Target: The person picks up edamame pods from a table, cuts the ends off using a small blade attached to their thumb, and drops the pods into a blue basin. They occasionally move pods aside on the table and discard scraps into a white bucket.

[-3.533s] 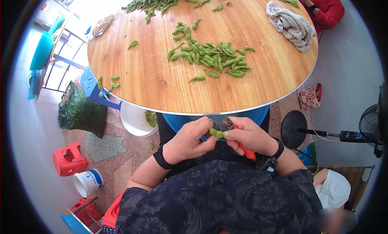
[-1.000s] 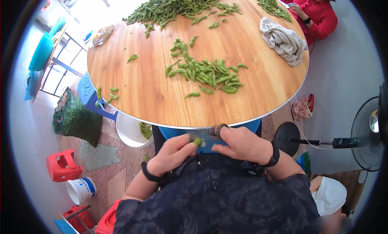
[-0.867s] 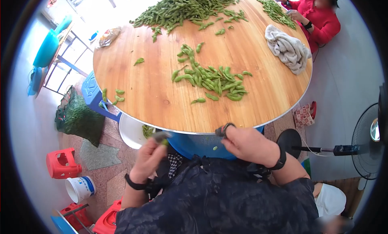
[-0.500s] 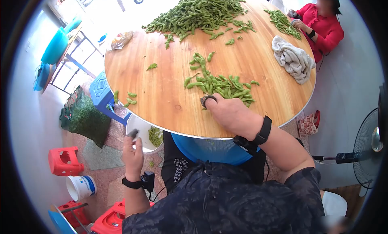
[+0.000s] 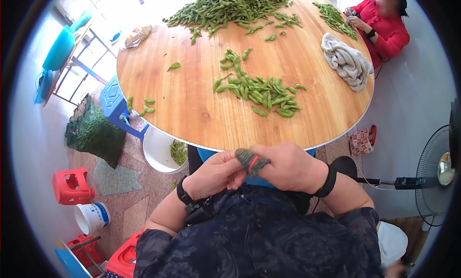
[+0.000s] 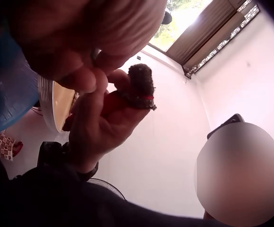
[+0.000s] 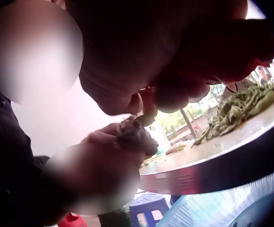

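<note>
Both hands meet in front of the table's near edge in the head view. My left hand [image 5: 213, 175] has its fingertips against those of my right hand [image 5: 295, 167], whose thumb wears a dark wrap [image 5: 252, 162] with a red band. A greenish bit of an edamame pod [image 7: 147, 119] shows between the fingertips in the right wrist view; the rest is hidden. Dark wrapping [image 7: 136, 137] also covers a left-hand digit. Inside the curled right fingers lies a red-handled tool [image 7: 215, 54], its working end out of sight. Loose edamame pods [image 5: 261, 93] lie on the round wooden table [image 5: 182, 115].
A large edamame heap [image 5: 230, 11] and a grey towel [image 5: 345, 62] are farther back. Below left stands a white bucket [image 5: 156, 151] with green pieces, beside a blue stool [image 5: 113, 98]. A fan [image 5: 434, 175] stands right. A person in red [image 5: 386, 31] sits at the far right.
The right hand reached onto the table and came back to the left hand. One pod at the pile's near side is gone from there. The left hand swung out toward the bucket and returned.
</note>
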A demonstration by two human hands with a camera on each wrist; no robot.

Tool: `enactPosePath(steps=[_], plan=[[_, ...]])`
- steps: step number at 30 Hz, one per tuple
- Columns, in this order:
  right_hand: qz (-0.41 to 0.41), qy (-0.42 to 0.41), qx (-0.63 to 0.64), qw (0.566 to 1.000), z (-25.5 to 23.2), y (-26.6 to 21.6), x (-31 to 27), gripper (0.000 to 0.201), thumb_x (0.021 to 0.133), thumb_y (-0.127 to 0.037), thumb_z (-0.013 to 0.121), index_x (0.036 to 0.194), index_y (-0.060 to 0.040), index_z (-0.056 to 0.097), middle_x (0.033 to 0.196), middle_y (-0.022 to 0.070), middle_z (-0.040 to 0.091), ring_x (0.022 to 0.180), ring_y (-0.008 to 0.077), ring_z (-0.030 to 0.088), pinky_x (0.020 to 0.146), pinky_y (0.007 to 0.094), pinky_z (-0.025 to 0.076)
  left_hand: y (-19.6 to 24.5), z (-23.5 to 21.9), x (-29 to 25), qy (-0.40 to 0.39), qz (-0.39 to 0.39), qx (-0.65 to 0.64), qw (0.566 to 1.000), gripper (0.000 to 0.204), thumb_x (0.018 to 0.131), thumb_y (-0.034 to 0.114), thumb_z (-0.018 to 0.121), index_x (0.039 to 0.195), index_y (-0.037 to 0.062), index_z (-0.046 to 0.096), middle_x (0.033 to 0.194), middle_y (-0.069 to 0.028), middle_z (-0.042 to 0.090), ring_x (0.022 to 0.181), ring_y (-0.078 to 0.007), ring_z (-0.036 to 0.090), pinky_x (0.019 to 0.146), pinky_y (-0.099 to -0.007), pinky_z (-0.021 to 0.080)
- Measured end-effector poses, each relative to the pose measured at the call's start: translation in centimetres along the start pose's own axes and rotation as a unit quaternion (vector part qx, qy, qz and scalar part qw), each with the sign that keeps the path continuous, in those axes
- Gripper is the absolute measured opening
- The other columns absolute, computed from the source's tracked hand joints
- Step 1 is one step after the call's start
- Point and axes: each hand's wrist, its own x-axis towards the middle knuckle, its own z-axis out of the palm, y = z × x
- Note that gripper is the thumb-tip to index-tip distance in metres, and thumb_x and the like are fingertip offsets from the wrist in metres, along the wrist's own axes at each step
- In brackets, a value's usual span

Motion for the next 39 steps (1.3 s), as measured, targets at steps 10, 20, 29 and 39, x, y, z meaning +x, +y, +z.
enactPosePath(steps=[10,20,29,39], plan=[[0.216,0.03,0.324,0.921,2.1,0.9,-1.7,0.011,0.087,-0.006,0.048,0.092,0.0022,0.043,0.075,0.0231,0.053,0.066,0.0418,0.055,0.058,0.0426,0.043,-2.2,0.4,1.0,0.109,0.137,0.207,0.963,0.01,0.099,0.015,0.052,0.095,0.0061,0.054,0.078,0.0043,0.05,0.068,-0.0041,0.044,0.06,-0.0191,0.037],[0.173,0.023,0.195,0.965,3.0,1.1,-2.6,0.015,0.089,-0.007,0.05,0.098,0.0008,0.041,0.07,0.0169,0.053,0.061,0.0379,0.055,0.055,0.0418,0.043,-2.7,1.3,1.1,0.184,0.25,0.465,0.829,0.016,0.089,0.007,0.06,0.081,0.0003,0.049,0.066,-0.007,0.045,0.059,-0.0143,0.042,0.053,-0.0294,0.037],[0.151,0.036,0.196,0.968,3.1,0.6,-2.7,0.015,0.085,-0.002,0.049,0.094,0.0012,0.037,0.071,0.0238,0.049,0.067,0.0451,0.053,0.057,0.0478,0.041,-2.4,1.4,1.7,0.177,0.381,0.597,0.684,0.018,0.086,0.004,0.063,0.078,0.0025,0.047,0.066,-0.0062,0.042,0.057,-0.0171,0.041,0.051,-0.0307,0.036],[0.116,0.079,0.216,0.966,4.4,1.0,-3.0,0.014,0.085,0.002,0.049,0.097,-0.0004,0.04,0.075,0.021,0.052,0.07,0.0424,0.057,0.059,0.0433,0.046,-3.0,0.3,1.5,0.073,0.097,0.129,0.984,0.008,0.097,0.013,0.053,0.093,0.0052,0.054,0.072,0.0033,0.048,0.061,-0.0069,0.045,0.055,-0.0233,0.037]])
